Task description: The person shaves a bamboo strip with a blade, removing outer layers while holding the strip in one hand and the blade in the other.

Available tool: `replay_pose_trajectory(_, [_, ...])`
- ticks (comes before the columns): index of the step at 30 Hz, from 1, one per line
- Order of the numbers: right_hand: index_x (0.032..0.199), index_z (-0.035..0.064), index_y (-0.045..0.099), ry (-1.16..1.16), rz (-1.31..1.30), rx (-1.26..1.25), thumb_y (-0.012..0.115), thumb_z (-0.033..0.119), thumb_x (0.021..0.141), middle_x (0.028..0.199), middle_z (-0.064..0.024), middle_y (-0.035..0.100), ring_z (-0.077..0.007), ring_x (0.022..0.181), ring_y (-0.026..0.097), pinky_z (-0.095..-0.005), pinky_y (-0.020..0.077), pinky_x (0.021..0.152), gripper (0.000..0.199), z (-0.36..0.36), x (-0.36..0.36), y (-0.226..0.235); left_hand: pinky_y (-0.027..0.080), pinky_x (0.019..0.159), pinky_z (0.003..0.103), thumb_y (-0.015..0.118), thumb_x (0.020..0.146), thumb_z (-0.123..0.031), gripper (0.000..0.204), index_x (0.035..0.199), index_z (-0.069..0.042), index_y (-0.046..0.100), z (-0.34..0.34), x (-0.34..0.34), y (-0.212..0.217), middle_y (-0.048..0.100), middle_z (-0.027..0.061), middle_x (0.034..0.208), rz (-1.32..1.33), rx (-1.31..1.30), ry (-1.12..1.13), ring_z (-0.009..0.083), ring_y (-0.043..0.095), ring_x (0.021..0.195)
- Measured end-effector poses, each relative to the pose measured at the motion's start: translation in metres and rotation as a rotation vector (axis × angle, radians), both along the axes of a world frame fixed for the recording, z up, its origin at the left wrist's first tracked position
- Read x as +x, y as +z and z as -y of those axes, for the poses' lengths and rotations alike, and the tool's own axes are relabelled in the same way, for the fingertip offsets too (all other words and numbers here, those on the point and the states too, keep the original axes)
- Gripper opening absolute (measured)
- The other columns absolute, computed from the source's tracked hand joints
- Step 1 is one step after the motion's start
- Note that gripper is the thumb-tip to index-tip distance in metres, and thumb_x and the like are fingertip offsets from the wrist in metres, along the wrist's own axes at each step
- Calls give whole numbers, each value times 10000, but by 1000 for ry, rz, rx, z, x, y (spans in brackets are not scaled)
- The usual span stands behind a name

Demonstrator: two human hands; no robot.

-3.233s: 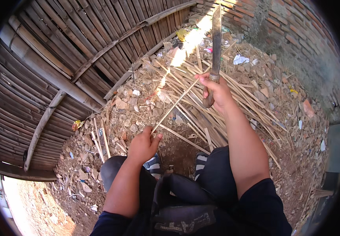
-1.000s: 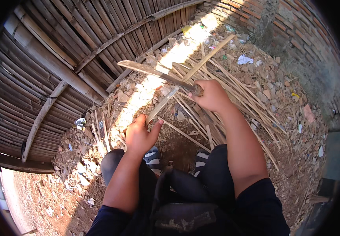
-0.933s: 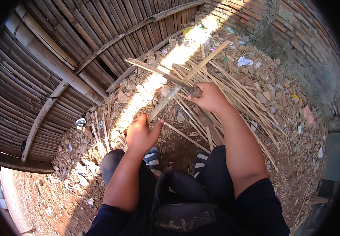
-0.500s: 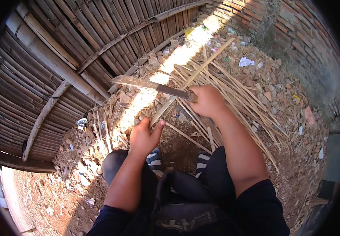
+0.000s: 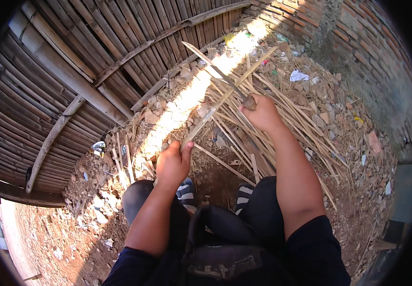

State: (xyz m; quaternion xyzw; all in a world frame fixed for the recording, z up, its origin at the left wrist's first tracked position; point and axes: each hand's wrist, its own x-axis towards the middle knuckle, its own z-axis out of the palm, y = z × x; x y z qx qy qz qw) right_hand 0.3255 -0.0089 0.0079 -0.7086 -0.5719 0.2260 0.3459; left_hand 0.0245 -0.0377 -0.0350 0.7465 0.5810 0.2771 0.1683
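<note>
My left hand (image 5: 171,164) grips the near end of a long, pale bamboo strip (image 5: 205,119), its thumb along the side. The strip slants up and away to the right, over the pile of cut strips. In my right hand (image 5: 265,114) is the handle of a machete (image 5: 229,82), with fingers wrapped round it. Its long dark blade points away and to the left, crossing the strip in view, with the tip near the sunlit band. Whether blade and strip touch, I cannot tell.
Loose bamboo strips (image 5: 289,125) lie heaped ahead and to the right on rubble-strewn ground. A bamboo slat wall (image 5: 105,43) rises at the left, a brick wall (image 5: 373,52) at the right. My sandalled feet (image 5: 186,193) are just below my hands.
My right hand has moved slightly away and right, and the machete's blade has swung from pointing left to pointing away. The strip has shifted slightly; my left hand still holds it.
</note>
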Motion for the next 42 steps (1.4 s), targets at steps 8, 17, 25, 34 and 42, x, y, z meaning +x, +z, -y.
replay_pose_trajectory(8, [1111, 68, 748, 10, 122, -28, 790, 271, 855, 918, -198, 743, -379, 877, 718, -456, 556, 792, 330, -5, 0, -6, 500, 620, 560, 590, 1058, -454, 502, 838, -3, 573, -1, -1, 1, 649, 262, 692, -9, -94, -21, 498, 652, 683])
replay_pose_trajectory(17, [1070, 71, 755, 72, 170, -39, 786, 268, 854, 900, -207, 737, -398, 853, 707, -460, 554, 785, 294, -2, 1, -7, 497, 668, 581, 553, 1073, -446, 496, 851, -3, 587, 0, 1, 3, 650, 279, 733, 17, -106, -79, 515, 654, 747])
replay_pose_trajectory(25, [1081, 67, 756, 165, 348, -102, 756, 265, 877, 916, -182, 750, -369, 870, 727, -461, 572, 772, 284, 8, -18, 9, 495, 707, 572, 529, 1084, -446, 494, 891, 0, 614, 0, -6, 3, 654, 294, 798, 65, -208, -161, 524, 645, 810])
replay_pose_trajectory(34, [1130, 105, 765, 163, 312, -137, 774, 293, 872, 949, -194, 745, -377, 929, 723, -475, 566, 829, 320, 6, -23, 10, 500, 736, 561, 483, 1101, -461, 513, 931, 0, 629, -2, -9, 0, 658, 296, 817, 97, -278, -122, 521, 649, 834])
replay_pose_trajectory(42, [1109, 96, 761, 140, 310, -75, 774, 275, 869, 931, -184, 746, -373, 922, 722, -464, 560, 809, 300, 5, -23, 2, 509, 719, 559, 472, 1106, -452, 510, 935, -2, 639, 1, -9, 3, 667, 285, 810, 48, -241, -116, 525, 650, 804])
